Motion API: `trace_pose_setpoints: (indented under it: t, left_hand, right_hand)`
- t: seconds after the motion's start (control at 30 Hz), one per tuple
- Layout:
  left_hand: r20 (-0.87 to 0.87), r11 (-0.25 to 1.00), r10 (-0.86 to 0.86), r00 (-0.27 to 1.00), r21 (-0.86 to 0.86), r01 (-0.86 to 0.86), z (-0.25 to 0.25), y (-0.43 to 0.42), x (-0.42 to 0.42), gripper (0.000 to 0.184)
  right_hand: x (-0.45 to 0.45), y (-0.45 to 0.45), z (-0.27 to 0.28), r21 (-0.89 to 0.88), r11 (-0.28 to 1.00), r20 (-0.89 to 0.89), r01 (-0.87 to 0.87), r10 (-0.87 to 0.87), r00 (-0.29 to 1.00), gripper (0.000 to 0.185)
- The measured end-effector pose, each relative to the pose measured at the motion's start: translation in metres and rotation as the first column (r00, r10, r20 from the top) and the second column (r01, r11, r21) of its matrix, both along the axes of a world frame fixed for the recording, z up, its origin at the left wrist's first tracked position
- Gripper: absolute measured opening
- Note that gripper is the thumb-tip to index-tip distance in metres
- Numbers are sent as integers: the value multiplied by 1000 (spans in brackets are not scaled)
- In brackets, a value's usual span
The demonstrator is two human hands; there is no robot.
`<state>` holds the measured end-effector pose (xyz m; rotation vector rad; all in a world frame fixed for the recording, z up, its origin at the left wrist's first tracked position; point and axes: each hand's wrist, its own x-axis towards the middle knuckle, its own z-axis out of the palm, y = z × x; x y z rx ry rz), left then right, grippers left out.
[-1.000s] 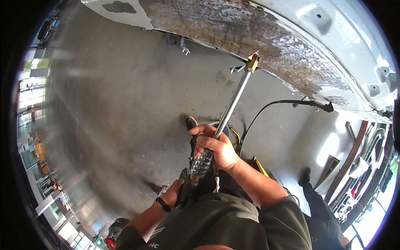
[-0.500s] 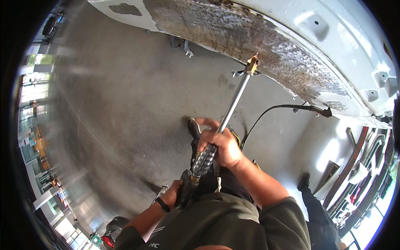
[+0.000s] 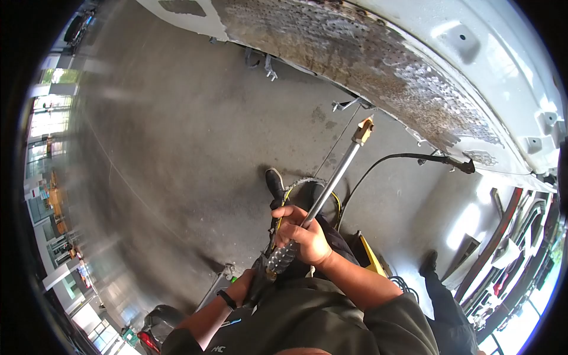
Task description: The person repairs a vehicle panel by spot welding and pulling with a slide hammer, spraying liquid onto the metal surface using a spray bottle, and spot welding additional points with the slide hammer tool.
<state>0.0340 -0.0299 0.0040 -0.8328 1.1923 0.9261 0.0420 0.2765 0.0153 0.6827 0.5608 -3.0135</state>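
Note:
A long metal rod tool has a brass-coloured tip at its upper end and a clear ribbed grip at its lower end. My right hand is wrapped round the tool where the rod meets the grip. Lower down, my left hand, with a black band on the wrist, is closed on the dark rear handle. The tip stands a little apart from the lower edge of a white vehicle panel, whose worn, dotted brown-grey area is above it.
A black cable with a clamp hangs from the panel's right edge. Yellow and black hoses lie near my feet, beside a yellow object. Another person's leg is at the lower right, near a rack of parts.
The tool's tip has come down and away from the panel, towards me. Both hands have moved lower with the tool, still closed on it. More of the yellow object shows.

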Motion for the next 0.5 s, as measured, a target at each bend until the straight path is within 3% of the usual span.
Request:
trace_pose_setpoints:
  t: [0.13,0.5]
  left_hand:
    - [10,993,85,996,-84,-84,18,28,-6,55]
    - [-81,998,-50,995,19,52,35,52,-40,59]
  right_hand:
    - [-8,13,3,18,999,52,-27,26,998,36]
    - [-50,33,14,129,987,58,-97,90,994,30]
